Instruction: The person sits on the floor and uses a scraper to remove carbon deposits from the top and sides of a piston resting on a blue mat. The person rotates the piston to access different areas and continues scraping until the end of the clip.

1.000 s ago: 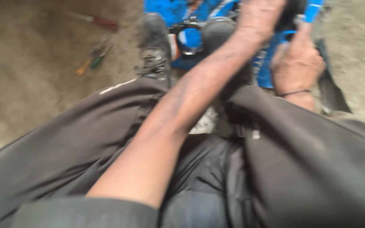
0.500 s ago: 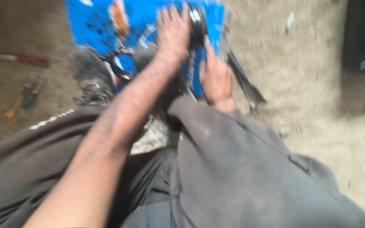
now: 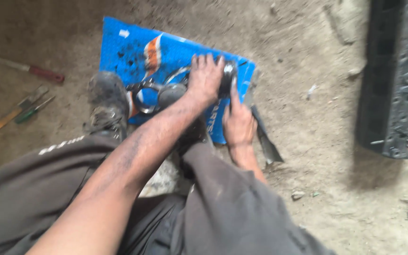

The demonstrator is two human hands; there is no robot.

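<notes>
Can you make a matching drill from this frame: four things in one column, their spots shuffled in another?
Things:
1. red-handled screwdriver
2. blue printed cardboard sheet
3. dark round metal part
4. black ribbed crate

Places:
A. at the right edge of the view
B. flat on the dirt under the metal rings and both hands
C. on the dirt at far left, beside other hand tools
D. between the left hand and the right hand

Pairs: 1-C, 2-B, 3-D, 4-A
</notes>
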